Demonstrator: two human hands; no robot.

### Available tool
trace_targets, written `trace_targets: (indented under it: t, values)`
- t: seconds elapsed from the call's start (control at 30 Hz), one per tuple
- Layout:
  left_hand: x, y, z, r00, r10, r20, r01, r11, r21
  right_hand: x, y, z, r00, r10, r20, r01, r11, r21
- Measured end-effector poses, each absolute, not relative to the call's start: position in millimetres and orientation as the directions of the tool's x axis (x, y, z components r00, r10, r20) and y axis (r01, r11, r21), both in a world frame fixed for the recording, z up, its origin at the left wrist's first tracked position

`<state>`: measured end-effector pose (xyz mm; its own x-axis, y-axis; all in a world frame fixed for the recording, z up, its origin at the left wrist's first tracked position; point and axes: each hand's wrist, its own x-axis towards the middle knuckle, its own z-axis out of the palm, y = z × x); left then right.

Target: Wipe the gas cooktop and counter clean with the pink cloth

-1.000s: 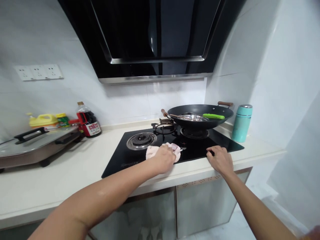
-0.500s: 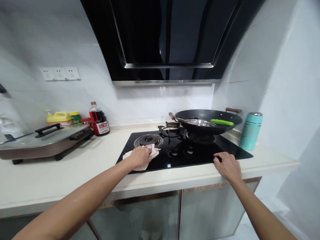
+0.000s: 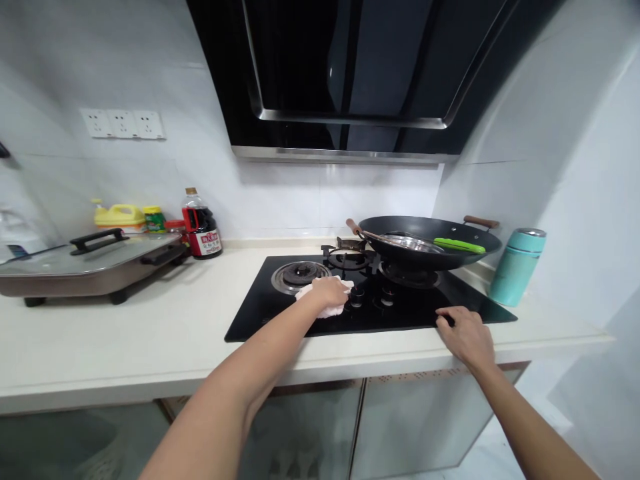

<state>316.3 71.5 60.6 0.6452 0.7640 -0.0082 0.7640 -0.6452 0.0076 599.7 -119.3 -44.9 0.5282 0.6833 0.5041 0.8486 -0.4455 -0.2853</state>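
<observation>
My left hand (image 3: 331,292) is closed on a pale pinkish-white cloth (image 3: 327,312), pressed against the black glass top of the gas stove (image 3: 273,325). The cloth lies just in front of the left burner (image 3: 301,274), beside a control knob (image 3: 357,297). My right hand (image 3: 466,333) rests on the stove's front right edge, its fingers loosely bent and holding nothing. Behind it, a black wok (image 3: 425,228) with wooden handles sits on the right burner. Inside the wok are a shiny metal utensil or lid (image 3: 413,244) and something with a green handle (image 3: 459,245).
A turquoise flask (image 3: 517,270) stands right of the stove. Left on the white counter (image 3: 200,300) are a lidded electric pan (image 3: 95,267), a dark sauce bottle (image 3: 203,227) and a yellow jug (image 3: 119,217). The range hood (image 3: 345,80) hangs above.
My left hand has slid the cloth rightward across the stove top, from the front left corner towards the knobs. My right hand stays at the front edge. The view has shifted slightly.
</observation>
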Motion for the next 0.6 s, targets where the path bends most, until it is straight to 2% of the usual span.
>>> trace_targets:
  t: [0.3,0.6]
  values:
    - [291.3,25.0,55.9,0.732,0.681,0.027,0.677,-0.721,-0.145,596.8,-118.4,-42.4,0.553,0.687,0.471,0.833,-0.454,-0.316]
    - [280.2,-10.8,45.5,0.813,0.572,0.113,0.583,-0.794,-0.174,594.5,-119.0,-42.5,0.553,0.69,0.467,0.833,-0.457,-0.311]
